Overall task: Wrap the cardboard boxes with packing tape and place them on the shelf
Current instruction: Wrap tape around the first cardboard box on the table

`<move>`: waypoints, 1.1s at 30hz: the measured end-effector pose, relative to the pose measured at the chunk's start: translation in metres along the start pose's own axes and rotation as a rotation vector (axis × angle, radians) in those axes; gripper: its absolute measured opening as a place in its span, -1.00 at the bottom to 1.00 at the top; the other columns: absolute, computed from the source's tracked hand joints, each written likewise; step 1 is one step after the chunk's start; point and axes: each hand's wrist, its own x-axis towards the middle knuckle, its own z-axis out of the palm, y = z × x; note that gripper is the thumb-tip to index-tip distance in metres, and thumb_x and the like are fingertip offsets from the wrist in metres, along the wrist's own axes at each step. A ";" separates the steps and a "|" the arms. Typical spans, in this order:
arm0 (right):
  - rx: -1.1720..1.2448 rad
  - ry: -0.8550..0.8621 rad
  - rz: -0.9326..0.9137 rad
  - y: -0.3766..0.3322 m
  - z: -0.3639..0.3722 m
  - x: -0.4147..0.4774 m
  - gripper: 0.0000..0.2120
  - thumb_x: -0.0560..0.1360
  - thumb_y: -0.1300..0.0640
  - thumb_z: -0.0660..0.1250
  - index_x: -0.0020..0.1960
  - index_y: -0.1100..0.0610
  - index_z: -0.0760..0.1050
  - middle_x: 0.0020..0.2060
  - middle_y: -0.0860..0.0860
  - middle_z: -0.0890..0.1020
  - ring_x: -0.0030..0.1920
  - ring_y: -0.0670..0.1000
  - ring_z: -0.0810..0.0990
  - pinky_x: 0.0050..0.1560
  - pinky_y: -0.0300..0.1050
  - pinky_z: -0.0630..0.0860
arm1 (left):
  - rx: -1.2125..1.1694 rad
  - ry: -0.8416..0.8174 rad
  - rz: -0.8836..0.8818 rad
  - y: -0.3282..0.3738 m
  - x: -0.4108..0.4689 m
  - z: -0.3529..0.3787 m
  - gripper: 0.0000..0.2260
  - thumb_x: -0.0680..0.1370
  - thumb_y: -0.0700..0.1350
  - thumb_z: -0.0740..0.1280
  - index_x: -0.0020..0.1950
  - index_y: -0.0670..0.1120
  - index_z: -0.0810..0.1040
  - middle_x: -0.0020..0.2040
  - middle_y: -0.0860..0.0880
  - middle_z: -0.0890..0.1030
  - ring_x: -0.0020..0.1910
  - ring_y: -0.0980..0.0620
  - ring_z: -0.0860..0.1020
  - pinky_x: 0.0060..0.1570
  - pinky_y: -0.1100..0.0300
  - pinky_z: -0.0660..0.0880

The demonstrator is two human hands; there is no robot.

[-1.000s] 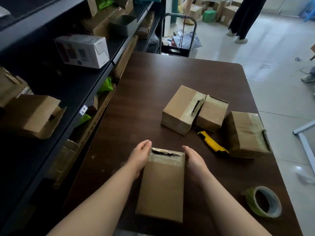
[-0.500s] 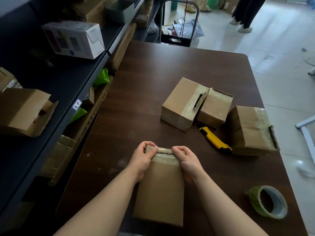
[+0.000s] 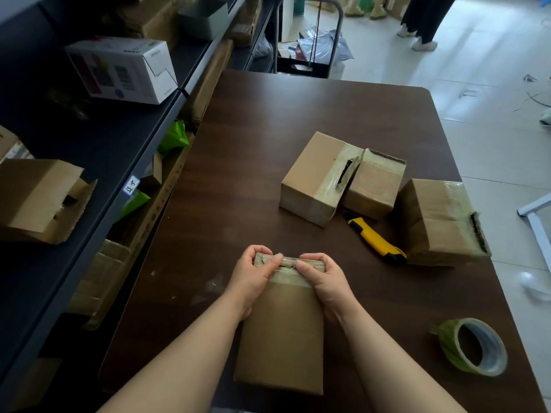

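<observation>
1. The cardboard box (image 3: pixel 283 338) being worked lies flat on the desk (image 3: pixel 268 129), at the near edge, its long side running away from the person.
2. The left hand (image 3: pixel 252 274) and right hand (image 3: pixel 323 278) both grip the far end of this box. The fingers (image 3: pixel 313 257) are curled over its far edge and the thumbs nearly meet on a glossy taped band there, apparently pressing the flaps closed.
3. The roll of packing tape (image 3: pixel 474 347) lies right of the box, well apart; neither hand holds it.
4. A yellow utility knife (image 3: pixel 375 239) lies beyond the box to the right. Three further cardboard boxes (image 3: pixel 375 186) sit beyond the knife, each with tape at one end and a dark gap there.
5. The shelf (image 3: pixel 119 138) runs left of the box and carries a white printed carton (image 3: pixel 122 70) and an open-flapped brown box (image 3: pixel 38 198).
6. Assessment: the task is at an early stage. No fresh tape is being applied, wrapping of all four desk boxes looks incomplete, and none has been shelved.
</observation>
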 end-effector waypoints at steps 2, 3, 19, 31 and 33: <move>-0.004 0.023 -0.002 0.000 0.002 0.000 -0.75 0.39 0.20 0.54 0.02 0.17 0.57 -0.24 0.04 0.72 -0.25 0.00 0.70 -0.29 -0.12 0.60 | 0.047 0.021 0.015 0.000 0.001 0.002 -0.71 0.46 -0.09 0.49 0.09 -0.14 0.50 -0.05 -0.10 0.62 -0.14 0.02 0.58 -0.12 0.15 0.55; -0.011 0.035 -0.005 0.000 0.002 0.000 -0.75 0.38 0.20 0.55 0.01 0.17 0.57 -0.24 0.04 0.71 -0.26 -0.01 0.69 -0.29 -0.12 0.60 | 0.074 0.035 0.027 0.000 0.002 0.003 -0.70 0.45 -0.10 0.50 0.09 -0.14 0.49 -0.06 -0.08 0.62 -0.15 0.04 0.57 -0.13 0.19 0.54; 0.058 -0.108 0.069 -0.007 -0.007 -0.004 -0.85 0.56 0.17 0.35 0.12 0.16 0.56 -0.15 0.07 0.71 -0.19 0.02 0.69 -0.25 -0.09 0.61 | -0.093 -0.087 -0.035 -0.002 -0.001 -0.009 -0.89 0.60 -0.23 0.29 0.12 -0.12 0.49 -0.04 -0.13 0.58 -0.15 -0.02 0.56 -0.20 0.14 0.56; 0.231 -0.068 0.095 -0.003 -0.010 -0.001 -0.86 0.57 0.24 0.27 0.05 0.18 0.59 -0.13 0.14 0.70 -0.17 0.06 0.68 -0.19 -0.05 0.62 | -0.164 -0.156 -0.063 -0.003 0.001 -0.015 -0.83 0.64 -0.22 0.19 0.16 -0.10 0.53 -0.02 -0.12 0.61 -0.09 -0.03 0.58 -0.10 0.10 0.57; 0.253 -0.046 0.089 -0.004 -0.009 -0.003 -0.87 0.57 0.27 0.27 0.05 0.20 0.58 -0.16 0.14 0.70 -0.21 0.06 0.68 -0.24 -0.07 0.62 | -0.163 -0.154 -0.052 -0.003 0.002 -0.015 -0.82 0.64 -0.23 0.19 0.16 -0.08 0.55 0.00 -0.13 0.62 -0.08 -0.02 0.58 -0.09 0.10 0.58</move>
